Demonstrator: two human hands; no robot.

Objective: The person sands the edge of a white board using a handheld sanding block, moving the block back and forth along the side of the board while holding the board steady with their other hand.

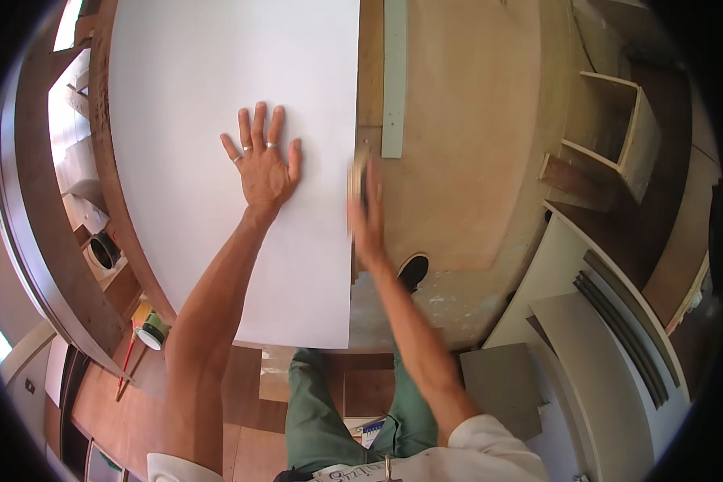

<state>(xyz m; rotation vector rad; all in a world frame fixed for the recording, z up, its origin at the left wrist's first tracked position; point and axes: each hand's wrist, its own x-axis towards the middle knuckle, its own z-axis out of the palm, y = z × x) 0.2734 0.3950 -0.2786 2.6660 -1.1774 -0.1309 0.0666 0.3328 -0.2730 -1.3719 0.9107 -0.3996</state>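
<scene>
A large white panel [193, 72] lies flat on the wooden workbench in front of me. My left hand [265, 173] rests palm down on it, fingers spread, with rings on some of them. Along the panel's right edge, my right hand [369, 213] grips a tan block that looks like a sanding block [355, 189], its side against that edge. Both the block and the fingers are smeared by motion, so the contact face is hidden.
A pale green strip [394, 80] lies on the bench [466, 145] right of the panel. Nearer me is a black oval object [414, 271]. Open wooden boxes [606, 120] and curved pale panels [594, 353] stand at right. A green-and-white container [152, 331] sits at left.
</scene>
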